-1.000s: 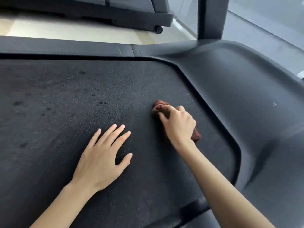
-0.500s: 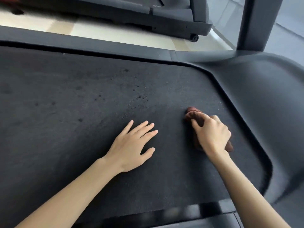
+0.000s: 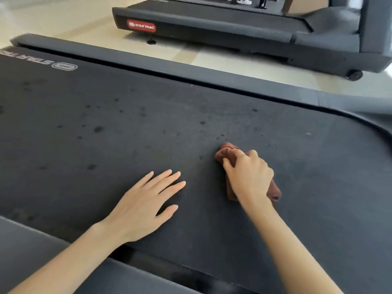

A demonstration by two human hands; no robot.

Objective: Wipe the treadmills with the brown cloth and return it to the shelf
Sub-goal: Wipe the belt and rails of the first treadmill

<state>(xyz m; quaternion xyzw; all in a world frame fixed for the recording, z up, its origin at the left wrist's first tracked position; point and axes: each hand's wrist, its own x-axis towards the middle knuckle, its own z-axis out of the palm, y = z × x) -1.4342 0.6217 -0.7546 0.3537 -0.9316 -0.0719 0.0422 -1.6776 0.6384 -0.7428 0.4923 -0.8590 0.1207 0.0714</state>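
I see right hand [image 3: 249,176] fingers clamped on brown cloth [image 3: 228,152], left hand [image 3: 146,203] splayed flat on belt [image 3: 106,134]; bunched cloth risks skipping dark spots [image 3: 98,129].

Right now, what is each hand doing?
Left hand: open, flat on the belt.
Right hand: gripping the cloth.

Right hand [image 3: 250,175] grips brown cloth [image 3: 228,152] on treadmill belt [image 3: 127,134]; left hand [image 3: 146,202] flat.
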